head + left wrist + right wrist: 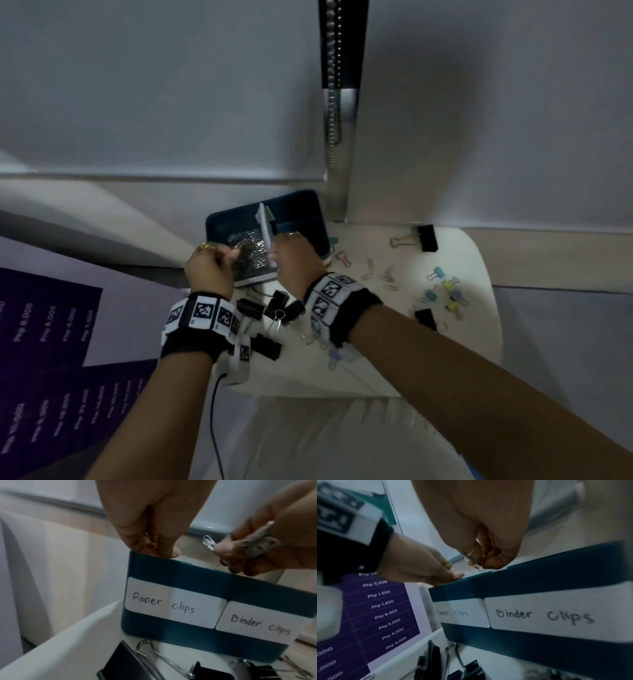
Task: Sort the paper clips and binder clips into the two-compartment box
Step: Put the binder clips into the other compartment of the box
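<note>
White and rounded at its corners, the counter (376, 370) carries everything you need, with a purple price sheet (51, 325) lying off its left edge. Nearest you, a cluster of black binder clips (263, 318) sits between your wrists, just in front of the box's labelled wall. Your left hand (209, 270) and right hand (294, 260) both hover just beyond that cluster, close together over the near rim of the blue two-compartment box (308, 212). Your left fingers are curled in a pinch on what looks like a silver paper clip (181, 554), right above the side labelled "Paper clips" (171, 602). Your right hand is closed around a bunch of paper clips (257, 545), one poking out at the fingertips. The box lies straight ahead of both hands, its long axis running left to right, with a pale divider (265, 226) across the middle. The left compartment already holds a glinting heap of paper clips (251, 250), and your left hand is the nearer one to it; your right hangs by the divider, over the "Binder clips" label (544, 615), so I judge it should shift left before you release. Farther right, loose paper clips (380, 274), small pastel binder clips (445, 287) and a large black binder clip (426, 238) still await sorting.
</note>
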`<action>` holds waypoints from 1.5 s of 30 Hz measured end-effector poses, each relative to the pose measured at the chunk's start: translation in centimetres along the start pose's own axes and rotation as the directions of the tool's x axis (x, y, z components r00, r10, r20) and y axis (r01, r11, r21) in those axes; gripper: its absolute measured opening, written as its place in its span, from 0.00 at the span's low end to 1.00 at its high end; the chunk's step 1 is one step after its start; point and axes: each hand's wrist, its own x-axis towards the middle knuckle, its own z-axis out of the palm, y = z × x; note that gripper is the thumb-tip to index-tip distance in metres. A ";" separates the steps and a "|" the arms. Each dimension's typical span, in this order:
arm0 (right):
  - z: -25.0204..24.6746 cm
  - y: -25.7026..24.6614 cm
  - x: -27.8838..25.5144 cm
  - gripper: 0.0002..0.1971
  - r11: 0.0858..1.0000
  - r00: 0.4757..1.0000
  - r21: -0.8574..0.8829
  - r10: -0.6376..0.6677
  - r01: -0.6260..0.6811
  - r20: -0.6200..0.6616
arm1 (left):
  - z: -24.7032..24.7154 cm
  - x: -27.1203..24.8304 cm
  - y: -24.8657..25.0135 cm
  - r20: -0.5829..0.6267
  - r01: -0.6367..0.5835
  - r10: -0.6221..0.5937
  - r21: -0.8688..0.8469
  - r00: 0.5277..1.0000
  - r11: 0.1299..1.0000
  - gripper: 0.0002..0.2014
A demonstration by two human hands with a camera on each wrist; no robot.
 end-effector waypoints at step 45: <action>-3.2 19.3 -7.0 0.18 0.944 0.953 -0.299 0.211 -0.141 0.216 | 14.0 -9.9 13.9 0.625 -0.302 0.056 0.295 0.779 0.906 0.31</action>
